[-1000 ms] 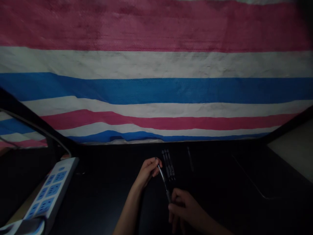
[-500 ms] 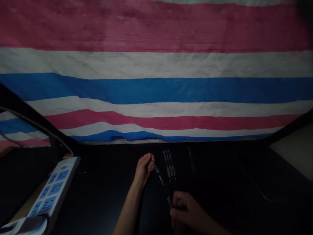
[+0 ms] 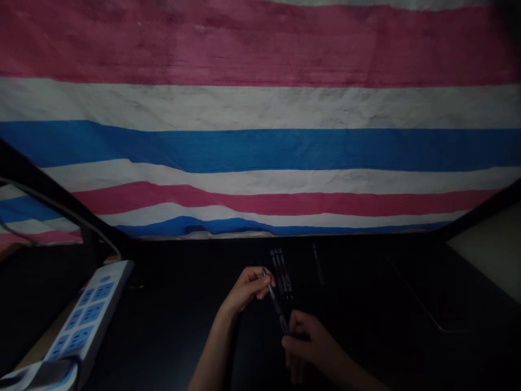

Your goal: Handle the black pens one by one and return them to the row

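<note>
My left hand (image 3: 254,285) pinches the upper end of a slim dark pen (image 3: 275,298), thumb and fingers closed near its tip. At the pen's lower end, my right hand (image 3: 303,339) grips a dark piece, apparently a cap, between thumb and fingers. The two parts meet in one slanted line between my hands; how far one is inside the other I cannot tell. Just beyond my left hand, several similar pens (image 3: 281,271) lie side by side on the black tabletop (image 3: 171,315). Farther right lies another thin dark item (image 3: 318,263), too dim to name.
A white power strip (image 3: 91,309) with blue-tinted sockets runs along the left, with a plug and cable at its near end. A dark flat panel (image 3: 448,293) lies on the right. Behind the table hangs a striped red, white and blue sheet (image 3: 260,146).
My left hand has moved right and toward me, bringing its pen part against the piece in my right hand. The gap between the two parts has closed. My right hand has barely moved.
</note>
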Available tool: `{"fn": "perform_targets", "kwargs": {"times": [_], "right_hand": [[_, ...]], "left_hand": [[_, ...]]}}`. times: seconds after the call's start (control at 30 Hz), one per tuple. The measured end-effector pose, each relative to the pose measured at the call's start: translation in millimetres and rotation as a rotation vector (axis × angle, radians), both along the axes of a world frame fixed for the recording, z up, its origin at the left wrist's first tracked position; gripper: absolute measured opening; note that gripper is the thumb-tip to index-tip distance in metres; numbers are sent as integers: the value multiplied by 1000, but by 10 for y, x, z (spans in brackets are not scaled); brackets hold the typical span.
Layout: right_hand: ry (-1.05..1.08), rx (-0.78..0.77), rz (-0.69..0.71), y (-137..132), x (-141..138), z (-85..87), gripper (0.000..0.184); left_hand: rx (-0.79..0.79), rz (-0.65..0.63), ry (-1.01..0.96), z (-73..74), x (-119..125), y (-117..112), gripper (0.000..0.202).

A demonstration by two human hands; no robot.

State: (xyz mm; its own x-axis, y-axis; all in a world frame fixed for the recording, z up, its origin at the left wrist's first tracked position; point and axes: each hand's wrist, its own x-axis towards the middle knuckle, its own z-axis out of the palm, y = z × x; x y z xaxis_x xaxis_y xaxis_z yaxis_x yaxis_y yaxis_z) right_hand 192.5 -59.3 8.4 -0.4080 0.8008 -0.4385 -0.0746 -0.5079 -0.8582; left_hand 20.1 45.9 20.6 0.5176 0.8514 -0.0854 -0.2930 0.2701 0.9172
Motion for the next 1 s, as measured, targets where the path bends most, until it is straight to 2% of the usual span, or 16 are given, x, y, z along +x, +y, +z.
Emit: {"fn": "perform_targets", "kwargs": {"times": [0.3, 0.4, 0.53, 0.67, 0.8, 1.0], "right_hand": [[105, -65, 13, 33, 29, -115, 47], [116, -84, -22, 45, 41, -78, 52], [86, -43, -29, 51, 54, -1, 47], [105, -39, -26, 49, 46, -30, 41], [108, -69, -69, 55, 29, -32, 44], [85, -16, -5, 60, 50, -8, 38]], "left_hand": [[10, -47, 26, -5, -56, 21, 34], [1, -18, 19, -7, -54, 38, 34], [-3, 31, 14, -29, -44, 57, 34], [-1, 32, 21, -41, -42, 60, 33], [6, 46, 22, -39, -45, 58, 33], [14, 56, 25, -34, -47, 51, 32]]}}
